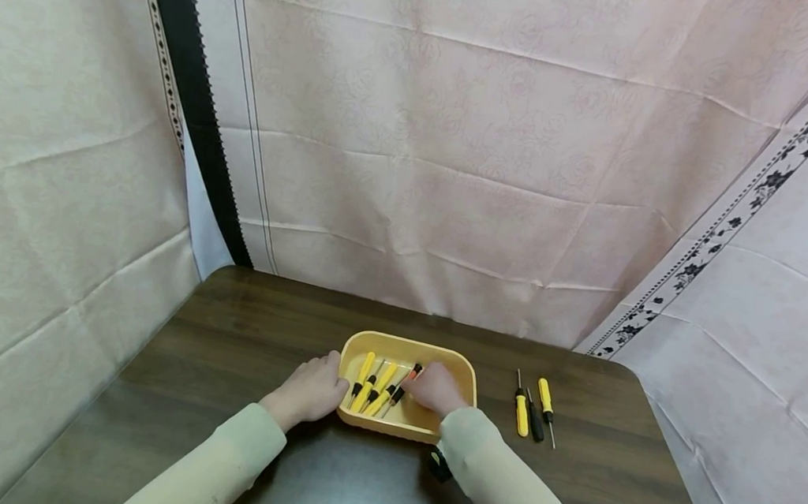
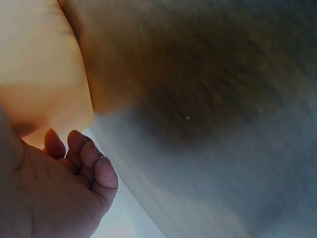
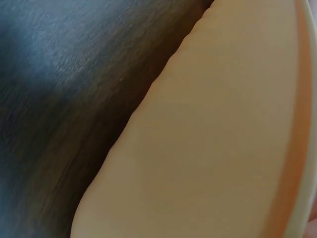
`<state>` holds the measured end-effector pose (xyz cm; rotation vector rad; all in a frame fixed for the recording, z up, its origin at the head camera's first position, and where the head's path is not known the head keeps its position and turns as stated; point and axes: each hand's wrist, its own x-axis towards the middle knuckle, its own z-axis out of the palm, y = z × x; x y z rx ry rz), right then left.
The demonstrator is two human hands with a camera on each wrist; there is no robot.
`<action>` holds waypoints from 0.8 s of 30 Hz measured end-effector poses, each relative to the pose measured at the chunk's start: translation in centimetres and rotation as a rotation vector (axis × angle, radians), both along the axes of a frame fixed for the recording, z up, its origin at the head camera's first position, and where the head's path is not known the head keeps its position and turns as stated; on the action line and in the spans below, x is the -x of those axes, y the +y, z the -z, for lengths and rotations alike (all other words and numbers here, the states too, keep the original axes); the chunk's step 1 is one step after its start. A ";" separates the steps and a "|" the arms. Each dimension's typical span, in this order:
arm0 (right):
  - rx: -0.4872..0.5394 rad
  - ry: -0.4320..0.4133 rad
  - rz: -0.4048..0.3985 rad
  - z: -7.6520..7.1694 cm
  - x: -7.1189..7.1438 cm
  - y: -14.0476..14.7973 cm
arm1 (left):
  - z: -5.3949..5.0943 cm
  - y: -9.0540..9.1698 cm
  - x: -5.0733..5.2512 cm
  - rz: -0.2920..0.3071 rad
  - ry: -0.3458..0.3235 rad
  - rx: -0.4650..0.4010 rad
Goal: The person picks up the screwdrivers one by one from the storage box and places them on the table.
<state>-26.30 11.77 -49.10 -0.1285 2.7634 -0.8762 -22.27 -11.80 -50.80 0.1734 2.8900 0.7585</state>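
Observation:
A yellow plastic tray stands on the table, with several yellow-and-black screwdrivers on its left side. My left hand grips the tray's left end at the rim; the left wrist view shows its fingers curled beside the tray wall. Inside the tray, my right hand pinches a screwdriver with red and black on its handle; the fingertips are partly hidden. The right wrist view is mostly filled by the tray's outer wall, and the right hand barely shows at its edge.
Right of the tray lie a yellow screwdriver, a black-handled one and another yellow one. A small black object sits by the right forearm. Patterned cloth hangs behind the brown table.

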 end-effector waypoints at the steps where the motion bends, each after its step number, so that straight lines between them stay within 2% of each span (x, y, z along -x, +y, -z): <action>1: -0.025 0.004 -0.001 0.0 0.0 -0.1 | 0.0 0.0 0.0 0.000 0.002 -0.001; 6: -0.039 -0.013 0.034 -0.3 0.0 -0.5 | -0.2 0.0 0.0 0.009 0.013 0.004; 16: 0.041 -0.093 0.088 -0.8 0.1 -1.2 | -0.2 -0.2 0.0 0.003 0.003 -0.002; 24: 0.071 -0.086 0.126 -0.2 -0.1 -1.6 | -0.1 0.0 -0.1 0.015 0.028 0.003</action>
